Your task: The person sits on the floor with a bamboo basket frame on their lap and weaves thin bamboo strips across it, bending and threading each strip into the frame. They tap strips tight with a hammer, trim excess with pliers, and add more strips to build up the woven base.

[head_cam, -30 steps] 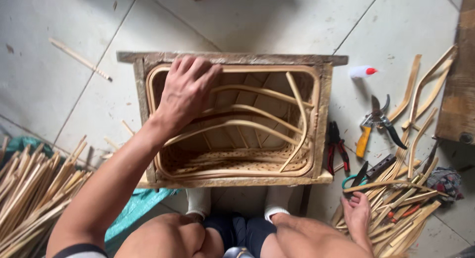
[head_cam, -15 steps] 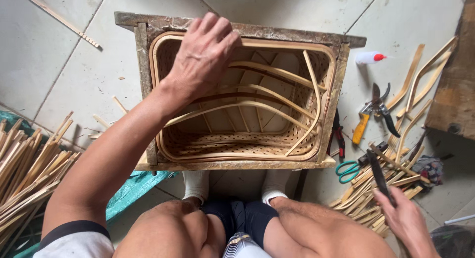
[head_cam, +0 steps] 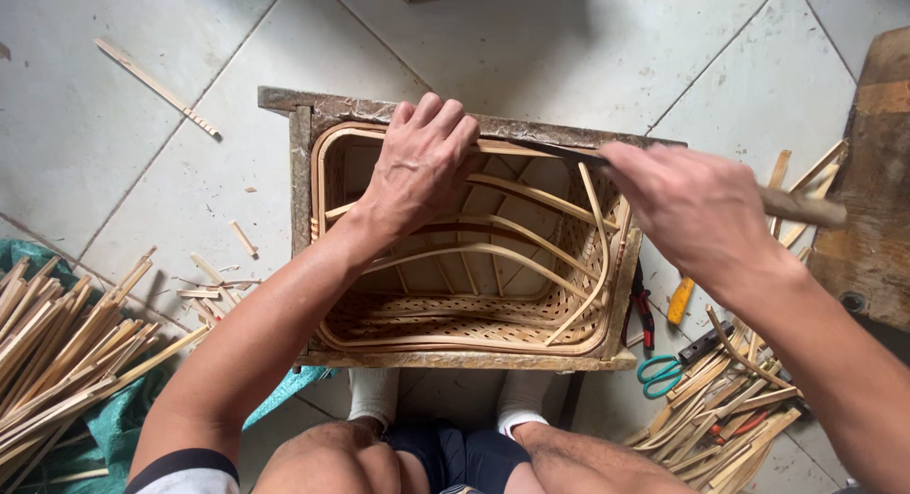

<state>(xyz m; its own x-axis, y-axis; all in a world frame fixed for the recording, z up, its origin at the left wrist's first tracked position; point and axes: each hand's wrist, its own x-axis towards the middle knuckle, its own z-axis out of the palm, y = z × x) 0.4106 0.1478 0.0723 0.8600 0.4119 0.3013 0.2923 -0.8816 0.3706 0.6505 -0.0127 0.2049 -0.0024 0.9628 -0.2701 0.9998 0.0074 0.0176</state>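
Nearest you, your knees and white socks (head_cam: 379, 394) sat under the frame (head_cam: 455, 359). The basket (head_cam: 455, 314) lay inside that wooden frame on the tile floor. Your left hand (head_cam: 417, 167) pressed down on the basket's far rim, fingers together and curled over the edge. Your right hand (head_cam: 697, 210) was closed around a knife (head_cam: 796, 206), its blade reaching the far rim beside your left fingers. Bamboo strips (head_cam: 66, 352) lay left; scissors (head_cam: 659, 373) lay right.
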